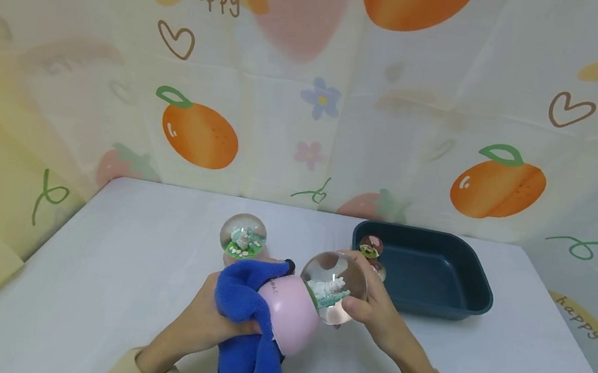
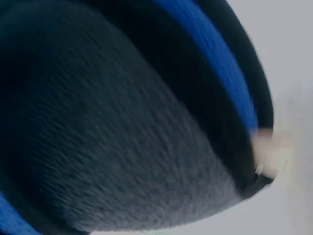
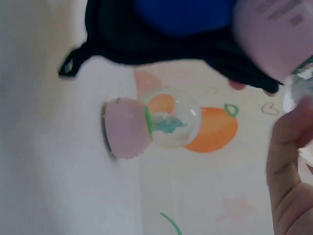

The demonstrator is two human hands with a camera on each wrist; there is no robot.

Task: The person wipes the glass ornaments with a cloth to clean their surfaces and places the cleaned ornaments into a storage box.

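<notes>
A snow globe with a pink base and clear ball is tipped on its side between both hands. My right hand grips its ball, with the thumb on the near side. My left hand holds a blue cloth against the pink base. Dark grey fabric of the cloth fills most of the left wrist view and hides that hand's fingers. Behind the left hand, a second snow globe stands upright on the table; its pink base shows clearly in the right wrist view.
A dark blue rectangular tray stands at the back right, just beyond my right hand. Small brown-and-green round ornaments sit at its left end, partly hidden by the hand. A printed curtain hangs behind the white table.
</notes>
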